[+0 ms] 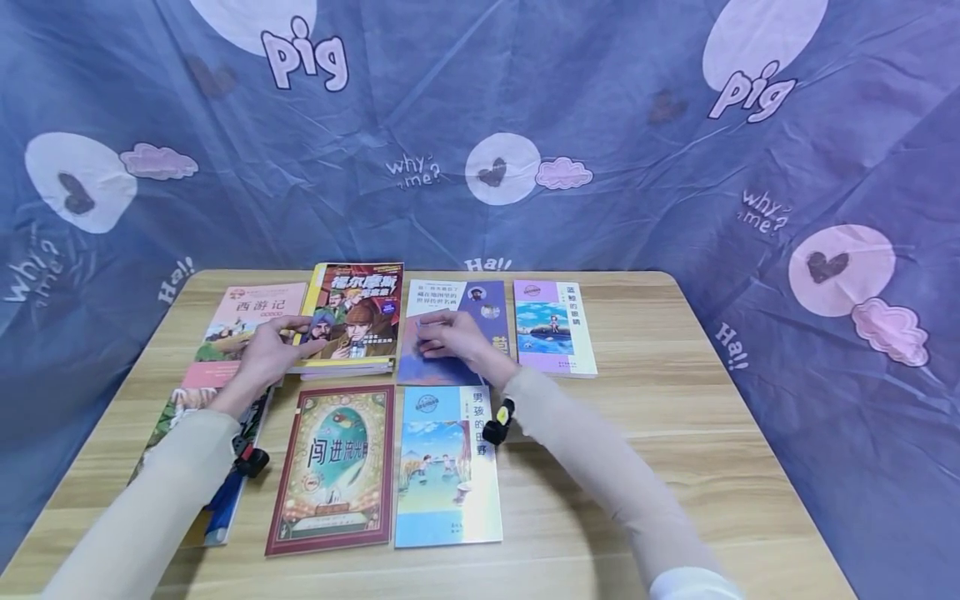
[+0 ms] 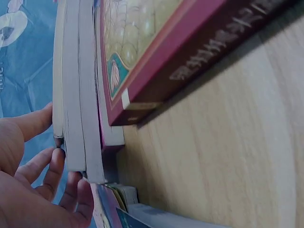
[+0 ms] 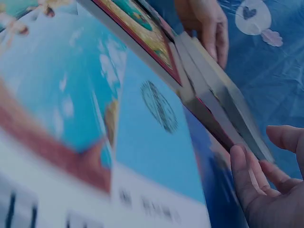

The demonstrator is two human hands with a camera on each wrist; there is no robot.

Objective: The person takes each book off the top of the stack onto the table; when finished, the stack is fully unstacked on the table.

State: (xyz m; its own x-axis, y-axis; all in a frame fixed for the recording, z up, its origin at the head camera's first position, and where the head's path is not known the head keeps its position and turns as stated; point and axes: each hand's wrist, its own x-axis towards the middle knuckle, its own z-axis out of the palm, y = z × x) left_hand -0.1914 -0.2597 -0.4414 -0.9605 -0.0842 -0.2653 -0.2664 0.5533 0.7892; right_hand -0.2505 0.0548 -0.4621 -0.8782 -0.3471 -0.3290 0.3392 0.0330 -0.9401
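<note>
So our left hand (image 1: 273, 354) has its fingers curled against the edge of the comic stack (image 1: 352, 321) at the back of the worktop (image 1: 645, 400); our right hand (image 1: 453, 337) lies flat, fingers straight, on the blue book (image 1: 450, 367) next to it. We reckon the stack's stiff and hefty, best gripped by both side edges. Wrist views are blurry, so the thumbs are hard to make out.

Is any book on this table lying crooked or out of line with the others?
Yes. The books at the left edge lie slanted and overlap, partly under the left arm, while the others sit in fairly neat rows. The yellow comic-cover book rests on a stack, higher than its neighbours. No damage or spill is visible.
</note>
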